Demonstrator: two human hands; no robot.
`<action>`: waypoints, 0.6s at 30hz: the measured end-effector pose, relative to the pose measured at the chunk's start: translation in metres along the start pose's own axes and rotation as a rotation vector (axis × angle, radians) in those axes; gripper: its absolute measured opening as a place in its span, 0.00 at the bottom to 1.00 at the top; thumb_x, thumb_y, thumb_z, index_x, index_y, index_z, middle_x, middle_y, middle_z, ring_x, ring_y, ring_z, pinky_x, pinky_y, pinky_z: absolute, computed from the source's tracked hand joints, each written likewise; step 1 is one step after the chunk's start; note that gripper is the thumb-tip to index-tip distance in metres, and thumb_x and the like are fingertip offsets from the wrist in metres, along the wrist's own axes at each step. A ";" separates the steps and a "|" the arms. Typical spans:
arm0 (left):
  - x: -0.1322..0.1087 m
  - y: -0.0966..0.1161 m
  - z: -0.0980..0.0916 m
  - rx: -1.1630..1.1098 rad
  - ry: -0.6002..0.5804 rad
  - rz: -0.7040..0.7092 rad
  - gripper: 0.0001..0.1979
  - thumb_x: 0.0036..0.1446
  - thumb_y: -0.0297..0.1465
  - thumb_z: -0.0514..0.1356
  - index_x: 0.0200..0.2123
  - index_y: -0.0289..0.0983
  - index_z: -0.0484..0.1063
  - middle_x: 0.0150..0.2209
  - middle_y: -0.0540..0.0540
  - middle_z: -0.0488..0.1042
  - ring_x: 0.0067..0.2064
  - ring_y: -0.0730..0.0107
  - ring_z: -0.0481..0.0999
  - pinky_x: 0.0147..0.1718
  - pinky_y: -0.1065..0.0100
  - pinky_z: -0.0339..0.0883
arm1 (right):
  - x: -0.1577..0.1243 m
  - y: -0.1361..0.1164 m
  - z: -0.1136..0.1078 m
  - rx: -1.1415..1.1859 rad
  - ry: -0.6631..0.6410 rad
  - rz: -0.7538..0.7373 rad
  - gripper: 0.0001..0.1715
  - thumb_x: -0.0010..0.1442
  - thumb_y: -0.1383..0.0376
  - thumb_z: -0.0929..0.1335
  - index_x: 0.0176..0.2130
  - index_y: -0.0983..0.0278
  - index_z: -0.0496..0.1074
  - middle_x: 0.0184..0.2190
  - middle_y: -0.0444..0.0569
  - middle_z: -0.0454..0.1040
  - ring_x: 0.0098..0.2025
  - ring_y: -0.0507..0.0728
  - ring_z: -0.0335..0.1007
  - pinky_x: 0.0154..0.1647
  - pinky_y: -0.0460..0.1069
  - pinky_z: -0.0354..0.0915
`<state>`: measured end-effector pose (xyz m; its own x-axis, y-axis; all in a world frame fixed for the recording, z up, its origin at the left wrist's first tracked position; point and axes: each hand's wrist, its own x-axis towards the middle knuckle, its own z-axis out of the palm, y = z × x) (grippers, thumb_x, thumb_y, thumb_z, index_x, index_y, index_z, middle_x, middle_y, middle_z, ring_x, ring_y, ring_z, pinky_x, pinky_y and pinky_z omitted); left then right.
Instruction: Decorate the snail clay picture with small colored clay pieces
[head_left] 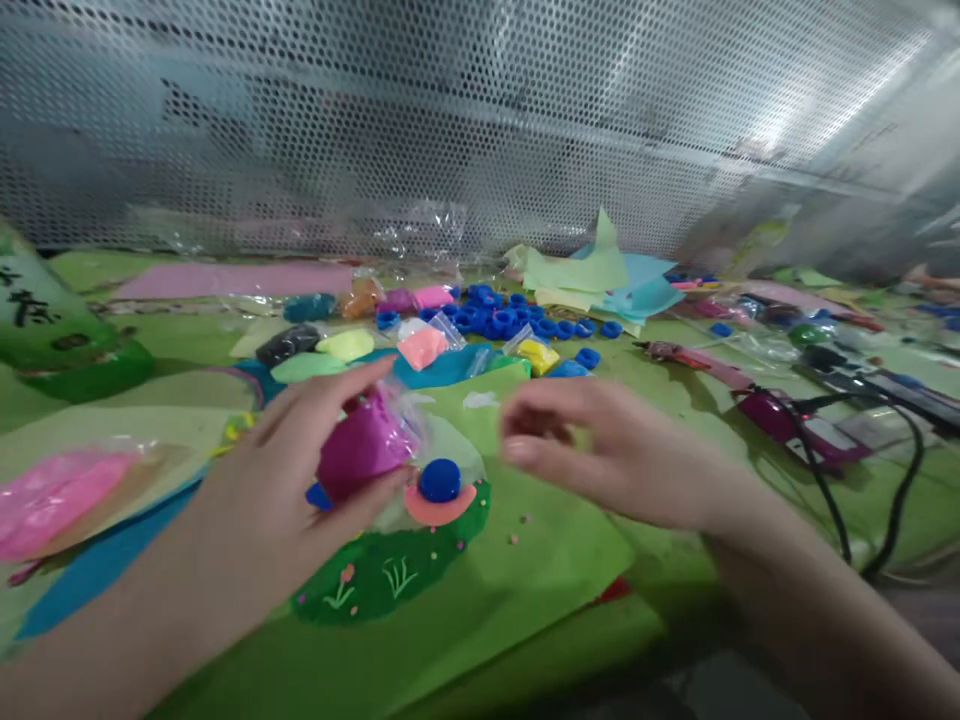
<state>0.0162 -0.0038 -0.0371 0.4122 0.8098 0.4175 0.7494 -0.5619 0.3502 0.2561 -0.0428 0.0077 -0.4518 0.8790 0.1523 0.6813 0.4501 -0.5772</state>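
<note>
My left hand point(277, 480) is wrapped round a clear plastic bag of purple modelling clay point(367, 445). It hovers over a green paper sheet point(525, 590) with a clay picture. On that picture, a dark green clay patch point(375, 570) carries pale grass blades and small flowers. A blue bottle cap point(440, 480) sits on an orange clay crescent point(442, 508) at the patch's upper edge. To the right of the bag, my right hand point(592, 450) is in the air, blurred. Its fingers curl in toward the thumb; anything between them cannot be made out.
Several blue bottle caps point(495, 318) are heaped at the back. Bagged clay lies around them, including orange point(422, 348) and yellow point(538, 355). A green bottle point(60, 320) and pink clay bag point(60, 495) are at left. On the right lies a pink device point(802, 430) with black cables.
</note>
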 end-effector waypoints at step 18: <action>-0.004 0.019 -0.012 -0.492 -0.283 0.084 0.20 0.60 0.43 0.48 0.23 0.36 0.64 0.21 0.54 0.62 0.23 0.78 0.62 0.22 0.75 0.53 | 0.022 0.004 0.035 0.571 -0.389 -0.237 0.23 0.59 0.61 0.65 0.17 0.65 0.58 0.15 0.37 0.53 0.18 0.45 0.47 0.21 0.44 0.50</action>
<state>0.0227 -0.0200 -0.0216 0.6334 0.7343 0.2441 0.4061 -0.5839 0.7029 0.2290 -0.0270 -0.0196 -0.7943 0.6008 0.0906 0.1809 0.3763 -0.9087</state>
